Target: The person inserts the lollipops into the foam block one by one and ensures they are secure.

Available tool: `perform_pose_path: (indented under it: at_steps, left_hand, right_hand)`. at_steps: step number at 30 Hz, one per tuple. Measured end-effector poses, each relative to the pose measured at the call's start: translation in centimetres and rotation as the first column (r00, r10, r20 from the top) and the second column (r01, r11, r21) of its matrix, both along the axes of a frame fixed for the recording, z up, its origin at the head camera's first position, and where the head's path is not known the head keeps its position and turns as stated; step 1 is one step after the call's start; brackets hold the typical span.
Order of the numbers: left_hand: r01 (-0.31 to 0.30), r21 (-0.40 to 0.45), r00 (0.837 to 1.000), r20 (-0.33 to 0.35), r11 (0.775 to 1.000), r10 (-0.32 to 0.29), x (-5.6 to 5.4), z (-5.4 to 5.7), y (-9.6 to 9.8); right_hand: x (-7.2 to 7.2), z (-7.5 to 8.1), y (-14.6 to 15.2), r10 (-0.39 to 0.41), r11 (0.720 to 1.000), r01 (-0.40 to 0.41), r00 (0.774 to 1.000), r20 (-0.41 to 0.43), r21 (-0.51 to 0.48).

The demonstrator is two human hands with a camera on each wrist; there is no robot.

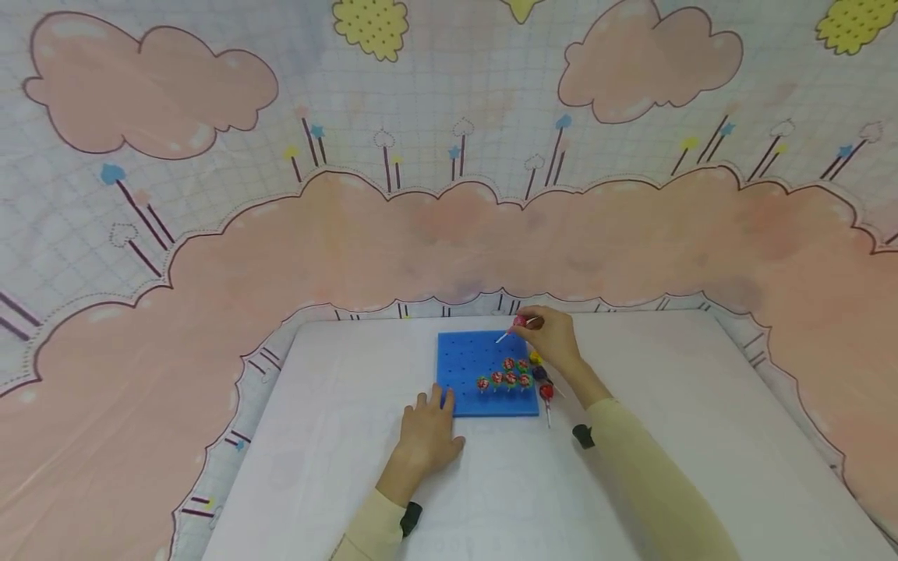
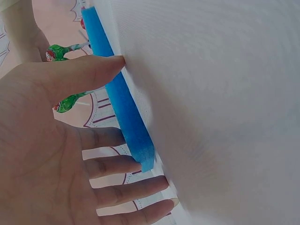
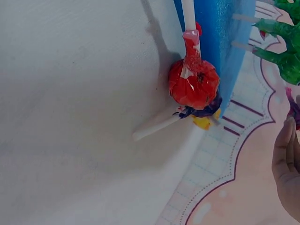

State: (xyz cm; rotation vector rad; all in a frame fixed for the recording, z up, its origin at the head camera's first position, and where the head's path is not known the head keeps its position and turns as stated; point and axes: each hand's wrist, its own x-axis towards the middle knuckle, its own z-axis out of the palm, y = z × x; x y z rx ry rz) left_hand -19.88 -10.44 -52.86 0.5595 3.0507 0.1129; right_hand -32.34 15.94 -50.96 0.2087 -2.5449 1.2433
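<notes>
Fingers of the right hand (image 1: pixel 553 336) pinch one pink-wrapped lollipop (image 1: pixel 519 320), its white stick slanting down over the far part of a blue board (image 1: pixel 452 344); whether the tip touches is unclear. Left hand (image 1: pixel 426 438): fingers straight and spread, gripping nothing, touching the board's near-left corner. Six lollipops (image 1: pixel 510 379) stand upright in the board, four in the nearest row, two behind, their round heads wrapped in shiny, crinkled red and green. Just beside its right edge lie three more: one yellow (image 1: pixel 536 358), one dark purple (image 1: pixel 539 373), one red (image 1: pixel 546 391). The board is thick, square-cornered, faintly grainy, dotted with small holes, flat on a smooth white table (image 1: pixel 351 374).
</notes>
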Motion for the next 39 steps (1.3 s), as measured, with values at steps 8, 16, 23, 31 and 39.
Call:
perform_pose_path:
  at_steps: [8,16,23,31,39]
  left_hand:
    - [-0.001,-0.010,1.000,-0.001,1.000,0.001,-0.1,0.1,0.1]
    - [0.007,-0.007,1.000,-0.023,1.000,-0.007,0.0,-0.1,0.0]
    - [0.005,-0.003,1.000,-0.023,1.000,-0.006,0.0,-0.1,-0.2]
    - [0.001,0.000,1.000,-0.007,1.000,-0.001,0.1,0.0,-0.1]
    - [0.000,-0.009,1.000,-0.009,1.000,-0.001,0.0,-0.1,-0.1]
  right_hand:
    - [-0.5,0.1,-0.8,-0.047,0.998,0.050,0.997,-0.055,0.042]
    - [-1.0,0.4,-1.2,0.022,0.999,-0.018,0.994,-0.110,0.035]
    - [-1.3,0.1,-1.3,0.037,0.997,-0.030,0.995,-0.095,0.072]
    - [-1.7,0.0,-1.5,0.070,0.995,-0.063,0.994,-0.082,0.084]
    - [-2.5,-0.3,-1.8,0.083,0.989,-0.072,0.993,-0.081,0.129]
